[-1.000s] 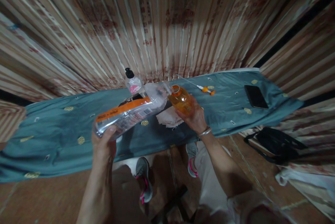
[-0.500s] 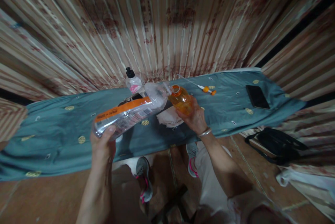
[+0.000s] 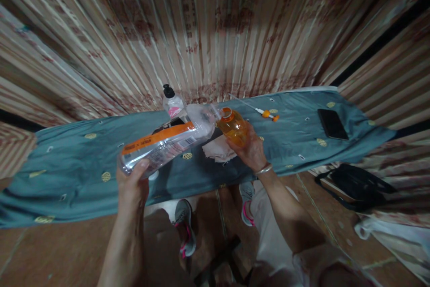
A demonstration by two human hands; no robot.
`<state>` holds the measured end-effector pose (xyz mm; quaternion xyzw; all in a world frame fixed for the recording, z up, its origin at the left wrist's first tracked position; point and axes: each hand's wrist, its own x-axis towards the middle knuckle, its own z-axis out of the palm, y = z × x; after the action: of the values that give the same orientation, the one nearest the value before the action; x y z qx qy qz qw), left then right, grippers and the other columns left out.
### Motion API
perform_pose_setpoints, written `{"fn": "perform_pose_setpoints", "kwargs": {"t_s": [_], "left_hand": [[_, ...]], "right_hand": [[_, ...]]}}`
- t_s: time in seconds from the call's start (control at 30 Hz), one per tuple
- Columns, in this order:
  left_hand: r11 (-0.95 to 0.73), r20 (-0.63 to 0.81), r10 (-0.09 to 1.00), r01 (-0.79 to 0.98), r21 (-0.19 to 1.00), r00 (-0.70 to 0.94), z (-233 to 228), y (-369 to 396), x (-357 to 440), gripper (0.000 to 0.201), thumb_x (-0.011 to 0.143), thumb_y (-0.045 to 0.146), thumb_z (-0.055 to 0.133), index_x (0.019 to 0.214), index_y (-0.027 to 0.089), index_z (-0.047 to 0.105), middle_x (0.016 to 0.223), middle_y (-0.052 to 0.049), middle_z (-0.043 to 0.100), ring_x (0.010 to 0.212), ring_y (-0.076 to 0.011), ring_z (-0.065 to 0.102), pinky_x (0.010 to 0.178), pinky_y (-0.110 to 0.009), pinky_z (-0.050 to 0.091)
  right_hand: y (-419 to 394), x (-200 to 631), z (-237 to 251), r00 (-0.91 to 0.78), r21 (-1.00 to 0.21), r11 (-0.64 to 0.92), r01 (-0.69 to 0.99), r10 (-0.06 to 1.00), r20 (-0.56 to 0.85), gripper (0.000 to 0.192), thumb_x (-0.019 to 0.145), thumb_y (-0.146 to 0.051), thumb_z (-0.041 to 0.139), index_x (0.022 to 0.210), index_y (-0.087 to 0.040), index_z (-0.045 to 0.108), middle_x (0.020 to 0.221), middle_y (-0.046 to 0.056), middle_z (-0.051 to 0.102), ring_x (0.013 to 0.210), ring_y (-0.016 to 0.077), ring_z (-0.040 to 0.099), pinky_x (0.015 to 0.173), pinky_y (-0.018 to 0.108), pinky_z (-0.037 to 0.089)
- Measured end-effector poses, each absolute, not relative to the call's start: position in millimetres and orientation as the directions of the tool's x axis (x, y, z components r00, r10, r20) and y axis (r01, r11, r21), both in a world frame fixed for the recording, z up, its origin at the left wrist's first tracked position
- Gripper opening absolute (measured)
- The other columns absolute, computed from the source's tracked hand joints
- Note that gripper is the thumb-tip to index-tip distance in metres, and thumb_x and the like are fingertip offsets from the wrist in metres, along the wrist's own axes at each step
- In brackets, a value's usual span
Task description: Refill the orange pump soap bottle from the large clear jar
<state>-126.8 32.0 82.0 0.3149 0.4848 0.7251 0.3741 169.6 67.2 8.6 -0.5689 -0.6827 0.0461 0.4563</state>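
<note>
My left hand (image 3: 132, 184) grips the base of a large clear plastic bottle (image 3: 168, 143) with an orange label, tipped on its side. Its mouth meets the open neck of a small orange bottle (image 3: 233, 126). My right hand (image 3: 250, 150) holds that orange bottle from below, tilted toward the big one. Both bottles hang just above a table covered in a blue-green cloth (image 3: 74, 166). Under them lies a crumpled pale rag (image 3: 218, 149).
A small clear bottle with a black cap (image 3: 171, 104) stands at the table's back edge by the striped curtain. An orange-tipped pump tube (image 3: 264, 112) and a black phone (image 3: 332, 124) lie to the right. A black bag (image 3: 356, 186) sits on the floor at right.
Almost nothing moved; both hands keep the two bottles mouth to mouth, and the view shifted up very slightly.
</note>
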Motion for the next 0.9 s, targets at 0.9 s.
{"fn": "perform_pose_setpoints", "kwargs": {"t_s": [0.9], "left_hand": [[-0.258,0.122,0.86,-0.217,0.941,-0.495,73.2,34.3,-128.2,0.059,0.041,0.034,0.092,0.093,0.02,0.069,0.091,-0.002,0.072,0.081,-0.0172,0.067,0.079,-0.031,0.056]], "right_hand": [[67.7,169.2,6.9,0.078,-0.574,0.344,0.743,0.807,0.585,0.065,0.085,-0.049,0.069,0.138,-0.019,0.044,0.125,0.017,0.068,0.115,0.033,0.068,0.095,0.053,0.058]]}}
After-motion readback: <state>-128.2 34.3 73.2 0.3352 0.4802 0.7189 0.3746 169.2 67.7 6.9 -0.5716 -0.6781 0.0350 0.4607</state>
